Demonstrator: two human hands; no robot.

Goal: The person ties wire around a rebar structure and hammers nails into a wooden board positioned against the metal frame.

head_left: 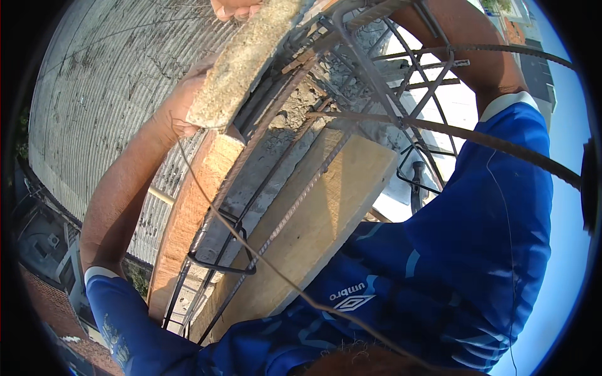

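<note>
A rough, sandy-faced board [241, 66] runs up from the left middle to the top edge. My left hand [191, 100] is closed around its near end, with most of the fingers hidden behind it. Fingers curled at the board's far part, at the top edge, appear to be my right hand [235, 7]; its wrist is out of view. Under the board's near end stands an orange-brown wooden plank [200, 200]. Beside it lie ribbed steel bars [282, 222] with bent wire stirrups [222, 263].
A wide tan board [320, 207] stands along the bars, nearest my body. A rebar cage [401, 81] rises at upper right, with long bars [495, 141] jutting right. A hammer [417, 178] lies beyond. A thin wire [263, 260] crosses in front. Corrugated roofing [119, 100] spreads at left.
</note>
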